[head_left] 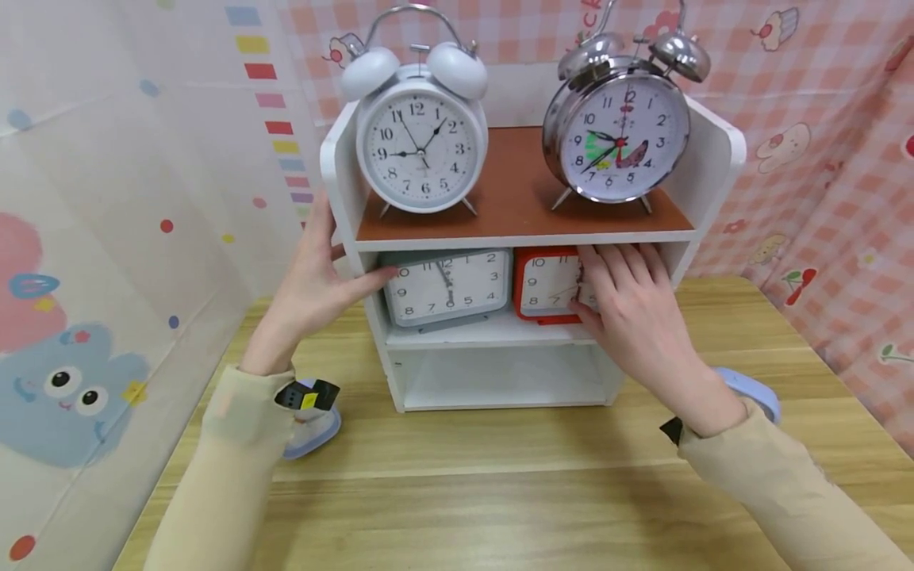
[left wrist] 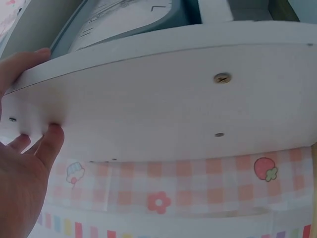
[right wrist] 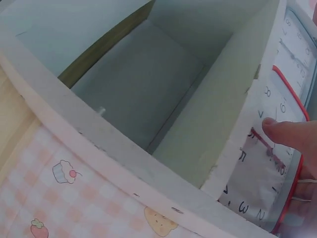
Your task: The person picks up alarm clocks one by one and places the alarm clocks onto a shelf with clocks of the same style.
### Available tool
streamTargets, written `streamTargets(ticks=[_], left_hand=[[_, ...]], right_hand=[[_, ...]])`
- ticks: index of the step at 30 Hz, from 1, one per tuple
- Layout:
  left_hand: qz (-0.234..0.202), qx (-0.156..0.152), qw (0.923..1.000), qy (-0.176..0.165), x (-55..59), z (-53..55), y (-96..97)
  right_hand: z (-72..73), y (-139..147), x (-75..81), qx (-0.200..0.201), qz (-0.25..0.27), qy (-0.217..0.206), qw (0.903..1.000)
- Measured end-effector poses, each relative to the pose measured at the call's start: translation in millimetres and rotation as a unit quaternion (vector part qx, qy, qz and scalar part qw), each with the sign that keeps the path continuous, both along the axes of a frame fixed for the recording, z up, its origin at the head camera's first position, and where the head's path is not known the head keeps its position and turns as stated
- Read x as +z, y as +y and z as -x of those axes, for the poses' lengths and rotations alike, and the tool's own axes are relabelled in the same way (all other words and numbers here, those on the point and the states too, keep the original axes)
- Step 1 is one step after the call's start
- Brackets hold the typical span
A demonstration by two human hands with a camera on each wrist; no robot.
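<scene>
My left hand [head_left: 307, 274] holds the left side panel [left wrist: 148, 99] of a small white shelf [head_left: 524, 239]. Its thumb reaches over the front edge, and the other fingers lie against the outer side. On the middle level, my right hand [head_left: 635, 305] grips a red-framed square clock [head_left: 546, 281]; the thumb lies on the dial and the fingers reach over the top. The hand covers the clock's right part. To its left a grey-blue rectangular clock [head_left: 450, 287] stands slightly tilted, near my left thumb.
On the brown top level stand a white twin-bell alarm clock [head_left: 421, 151] at left and a silver one [head_left: 621, 139] at right. Below the clocks is a bottom compartment [head_left: 503, 377]. The shelf rests on a wooden table [head_left: 457, 507], before a patterned cloth [head_left: 821, 159].
</scene>
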State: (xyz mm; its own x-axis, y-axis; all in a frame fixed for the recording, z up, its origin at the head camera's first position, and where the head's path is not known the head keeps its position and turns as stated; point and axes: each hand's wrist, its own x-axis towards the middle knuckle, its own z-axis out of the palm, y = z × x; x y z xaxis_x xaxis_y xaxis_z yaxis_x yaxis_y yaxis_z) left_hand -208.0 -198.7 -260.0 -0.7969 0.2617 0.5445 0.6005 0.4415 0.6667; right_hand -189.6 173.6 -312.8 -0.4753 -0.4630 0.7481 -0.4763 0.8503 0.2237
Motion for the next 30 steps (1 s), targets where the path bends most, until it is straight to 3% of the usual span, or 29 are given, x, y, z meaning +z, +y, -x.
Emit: streamTargets(ticks=[11,17,21,25,28,30], left_hand=[[-0.041,-0.006,0.9991,-0.001,-12.9,1.9,0.6],[-0.054,-0.012,0.9984,-0.01,-20.7,2.1,-0.4],[-0.068,-0.019,0.9973,-0.024,-23.6,1.4,-1.4],[-0.094,-0.036,0.9945,-0.031,-25.9,1.1,-2.4],[-0.11,-0.052,0.9921,-0.029,-27.9,1.4,-3.0],[-0.122,-0.062,0.9902,-0.026,-29.2,1.8,-3.1]], right_hand=[[0.9,5,-5.1,0.017,0.012,0.004,0.9998],[-10.1,17,-9.6,0.07,0.018,-0.008,0.9974],[-21.1,27,-12.9,0.124,0.063,0.002,0.9903],[-31.6,40,-19.0,0.162,0.138,0.031,0.9766],[-39.9,55,-23.4,0.158,0.176,0.032,0.9711],[-43.6,70,-25.1,0.141,0.19,0.011,0.9716]])
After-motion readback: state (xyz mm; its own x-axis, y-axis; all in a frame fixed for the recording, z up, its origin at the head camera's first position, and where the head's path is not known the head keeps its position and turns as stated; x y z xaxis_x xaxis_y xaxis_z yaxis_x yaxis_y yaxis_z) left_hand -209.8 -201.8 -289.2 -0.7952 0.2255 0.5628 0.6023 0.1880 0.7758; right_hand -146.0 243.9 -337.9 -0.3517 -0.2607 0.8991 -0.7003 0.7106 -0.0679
